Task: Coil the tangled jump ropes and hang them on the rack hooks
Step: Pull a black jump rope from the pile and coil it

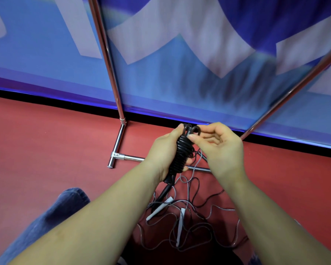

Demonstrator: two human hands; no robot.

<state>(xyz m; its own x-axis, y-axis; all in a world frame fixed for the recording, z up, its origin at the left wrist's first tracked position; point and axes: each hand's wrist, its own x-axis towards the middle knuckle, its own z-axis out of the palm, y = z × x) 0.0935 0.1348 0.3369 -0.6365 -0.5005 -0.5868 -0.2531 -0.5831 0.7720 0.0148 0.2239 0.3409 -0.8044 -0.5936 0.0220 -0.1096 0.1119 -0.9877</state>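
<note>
A black jump rope, wound into a tight bundle, is held in front of the body above the red floor. The bundle's long axis runs near upright, tilted slightly, with its top end away from the person and a black handle hanging out below.

The left hand is clenched around the bundle from its left side; this is the carrying grip. The right hand is placed just to the right of the bundle's top end, and its fingertips are pinched on a small loop of rope protruding there. Whether the loop is being tucked in or pulled through cannot be told.

The rack stands directly beyond the hands — one chrome upright to the left, a second chrome tube slanting at the right, and a base bar on the floor passing under the hands. No hooks are in view; they are judged to lie above the frame, so the coming move is judged to be upward and forward along the bundle's own axis. The loop is at the end nearest the rack.

A tangle of grey and black ropes with white-grey handles lies on the floor beneath the forearms — uncoiled. A blue-clad knee is seen at lower left.
</note>
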